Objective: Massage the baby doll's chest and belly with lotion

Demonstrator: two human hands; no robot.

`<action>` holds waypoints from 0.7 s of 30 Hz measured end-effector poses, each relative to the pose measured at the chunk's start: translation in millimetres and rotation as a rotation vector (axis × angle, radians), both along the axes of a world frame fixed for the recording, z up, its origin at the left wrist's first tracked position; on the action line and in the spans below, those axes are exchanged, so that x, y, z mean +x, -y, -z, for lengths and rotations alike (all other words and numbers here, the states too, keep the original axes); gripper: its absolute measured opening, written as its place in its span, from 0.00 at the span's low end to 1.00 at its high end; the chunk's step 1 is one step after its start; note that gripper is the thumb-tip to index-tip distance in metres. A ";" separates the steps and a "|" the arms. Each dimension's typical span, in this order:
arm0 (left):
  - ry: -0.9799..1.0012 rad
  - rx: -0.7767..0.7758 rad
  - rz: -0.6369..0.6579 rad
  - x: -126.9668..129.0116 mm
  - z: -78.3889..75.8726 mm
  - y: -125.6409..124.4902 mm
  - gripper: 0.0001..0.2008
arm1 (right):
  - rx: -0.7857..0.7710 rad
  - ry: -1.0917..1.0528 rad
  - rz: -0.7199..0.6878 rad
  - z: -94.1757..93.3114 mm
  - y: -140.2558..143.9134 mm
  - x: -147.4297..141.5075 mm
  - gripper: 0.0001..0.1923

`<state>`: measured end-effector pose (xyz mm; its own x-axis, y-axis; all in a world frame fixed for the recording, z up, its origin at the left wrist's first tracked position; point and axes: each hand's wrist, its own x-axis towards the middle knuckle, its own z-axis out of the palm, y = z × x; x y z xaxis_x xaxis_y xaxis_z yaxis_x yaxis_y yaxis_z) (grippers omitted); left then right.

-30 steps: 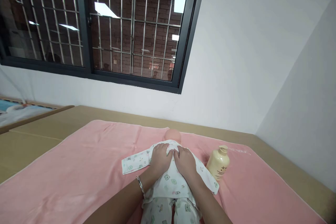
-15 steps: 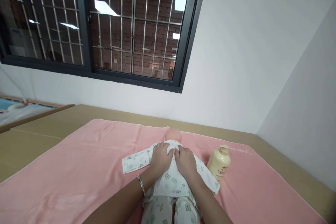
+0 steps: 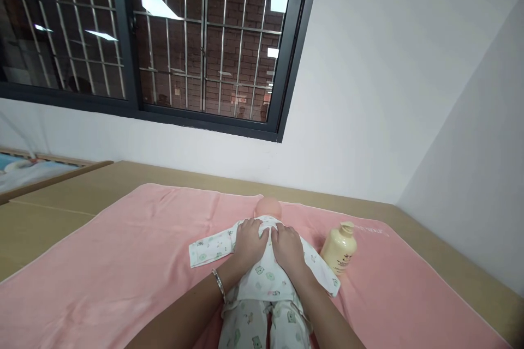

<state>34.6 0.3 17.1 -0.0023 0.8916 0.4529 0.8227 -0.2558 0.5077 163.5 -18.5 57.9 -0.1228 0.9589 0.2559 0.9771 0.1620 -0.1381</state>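
A baby doll (image 3: 268,207) lies stretched out on a pink blanket (image 3: 135,245), dressed in a white top (image 3: 268,283) and white pants (image 3: 245,324) with small green prints. No face shows on its round head. My left hand (image 3: 250,242) rests on the left side of the doll's upper body, fingers laid over the cloth near the shoulder. On the other side, my right hand (image 3: 289,248) lies the same way, its thumb close to the left one. Both hands look flat and hold nothing that I can see. The sleeves spread out to each side.
A pale yellow pump bottle (image 3: 339,249) stands on the blanket beside the right sleeve. Behind the tan tabletop (image 3: 184,174) rises a white wall with a dark-framed, barred window (image 3: 208,38). At the far left, a wooden edge (image 3: 57,181) borders a blue and white area.
The view has shifted slightly, so everything sits a little higher and further left. Both hands stay in the same place on the doll's upper body.
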 end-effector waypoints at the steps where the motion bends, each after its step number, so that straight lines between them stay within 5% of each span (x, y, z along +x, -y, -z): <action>1: -0.002 -0.001 0.001 0.0 -0.4 0.2 0.14 | 0.001 -0.001 0.000 -0.4 0.3 -0.1 0.22; 14: 0.054 0.013 0.053 -2.6 1.7 -2.2 0.17 | 0.040 -0.109 -0.048 7.7 -4.8 5.1 0.22; 21: -0.030 -0.025 0.107 -1.4 -10.6 3.5 0.22 | -0.046 -0.099 -0.032 -2.1 1.2 4.4 0.26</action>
